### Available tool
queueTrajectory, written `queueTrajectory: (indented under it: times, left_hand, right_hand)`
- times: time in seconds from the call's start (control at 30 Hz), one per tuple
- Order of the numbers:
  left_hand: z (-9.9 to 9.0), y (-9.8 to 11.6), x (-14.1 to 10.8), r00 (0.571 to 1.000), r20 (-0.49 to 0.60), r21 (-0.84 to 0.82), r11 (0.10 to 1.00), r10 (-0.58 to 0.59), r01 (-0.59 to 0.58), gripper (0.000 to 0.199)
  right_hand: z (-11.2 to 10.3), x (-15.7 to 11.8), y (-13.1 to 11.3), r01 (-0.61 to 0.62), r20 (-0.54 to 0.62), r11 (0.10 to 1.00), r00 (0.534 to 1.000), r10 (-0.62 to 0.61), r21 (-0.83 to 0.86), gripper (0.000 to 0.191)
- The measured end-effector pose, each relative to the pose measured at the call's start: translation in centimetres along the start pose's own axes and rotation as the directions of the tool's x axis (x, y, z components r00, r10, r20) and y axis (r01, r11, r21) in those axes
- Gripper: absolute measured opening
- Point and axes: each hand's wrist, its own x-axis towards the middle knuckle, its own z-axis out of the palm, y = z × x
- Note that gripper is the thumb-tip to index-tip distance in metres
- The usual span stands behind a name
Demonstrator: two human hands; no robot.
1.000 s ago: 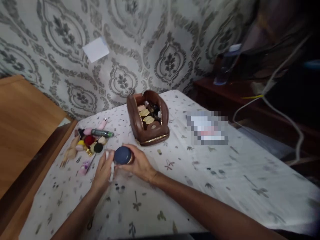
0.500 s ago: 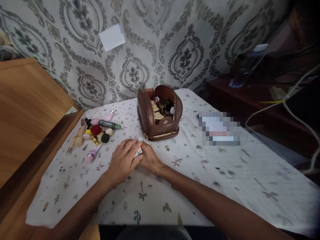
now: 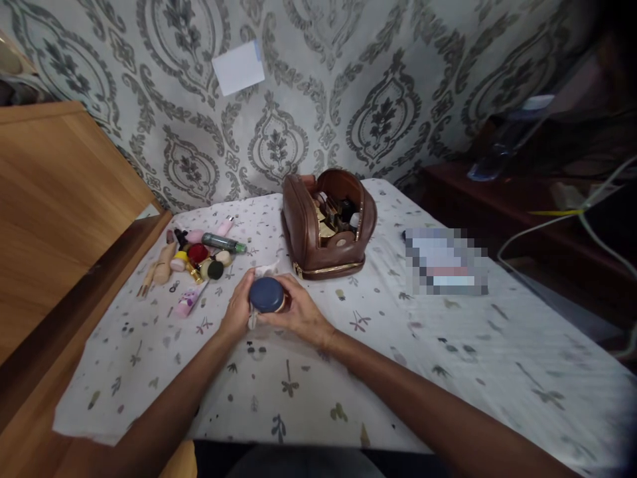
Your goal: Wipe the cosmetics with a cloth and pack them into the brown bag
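Between my two hands is a round compact with a dark blue top and a thin gold-coloured rim. My right hand grips its right side. Against its left side, my left hand is closed with a crumpled white tissue, which pokes out beyond the fingers and below them. Just past my hands stands a brown makeup bag, unzipped, with several cosmetics inside. To the left lies a cluster of cosmetics, among them a green-capped clear bottle, a pink tube and a beige tube.
A patterned white cloth covers the table. A pixelated flat object lies on the right. Beyond the right edge are a plastic bottle and a pale cable. A wooden panel borders the left; patterned wallpaper rises behind.
My hands have parted slightly, and the blue compact that they covered now shows. My left hand has shifted off my right hand to the compact's side. The view has turned a little left.
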Motion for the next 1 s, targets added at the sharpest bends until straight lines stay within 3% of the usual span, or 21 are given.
queueTrajectory:
  times: [0.1, 0.17, 0.33, 0.43, 0.53, 0.67, 0.77, 0.87, 0.93, 1.0]
  left_hand:
    - [0.0, 0.5, -0.6, 0.994, 0.081, -0.108, 0.992, 0.071, -0.062, 0.063]
    - [-0.1, 0.7, -0.7, 0.984, 0.113, -0.151, 0.981, 0.138, -0.120, 0.067]
    - [-0.4, 1.2, -1.0, 0.966, 0.094, -0.074, 0.969, 0.241, -0.235, 0.061]
    - [-0.5, 1.5, -1.1, 0.970, 0.089, -0.066, 0.973, 0.227, -0.222, 0.058]
    - [-0.6, 1.4, -0.8, 0.988, 0.098, -0.110, 0.988, 0.117, -0.106, 0.062]
    - [-0.6, 1.0, -0.1, 0.980, 0.149, -0.318, 0.933, -0.129, 0.171, 0.062]
    - [-0.4, 1.2, 0.0, 0.899, 0.326, -0.474, 0.772, -0.293, 0.423, 0.058]
    - [-0.4, 1.8, -0.1, 0.805, 0.435, -0.502, 0.634, -0.403, 0.588, 0.047]
    - [-0.5, 2.3, -0.2, 0.779, 0.427, -0.513, 0.586, -0.460, 0.627, 0.041]
    - [-0.5, 2.5, -0.4, 0.789, 0.390, -0.521, 0.593, -0.475, 0.614, 0.037]
  right_hand:
    - [0.1, 0.0, -0.6, -0.119, 0.037, 0.975, 0.993, 0.114, 0.189, 0.064]
    - [0.0, 0.0, -0.7, -0.149, 0.047, 0.963, 0.989, 0.142, 0.226, 0.066]
    - [-0.2, -0.1, -0.5, -0.109, 0.023, 0.994, 0.994, 0.108, 0.023, 0.062]
    - [-0.3, -0.2, -0.5, -0.039, -0.008, 0.990, 0.999, 0.038, -0.139, 0.058]
    - [-0.4, -0.1, -0.5, 0.002, -0.006, 0.989, 1.000, -0.003, -0.146, 0.058]
    - [-0.2, -0.1, -0.6, -0.056, -0.008, 0.998, 0.998, 0.056, 0.023, 0.064]
    - [-0.3, -0.1, -0.6, -0.082, -0.066, 0.995, 0.994, 0.086, 0.059, 0.070]
    - [-0.7, -0.2, -0.8, -0.041, -0.094, 0.998, 0.995, 0.036, -0.054, 0.072]
    - [-1.0, -0.2, -0.9, 0.023, -0.069, 0.986, 0.997, -0.035, -0.163, 0.073]
    - [-1.3, -0.3, -0.9, 0.098, -0.032, 0.962, 0.993, -0.109, -0.255, 0.074]
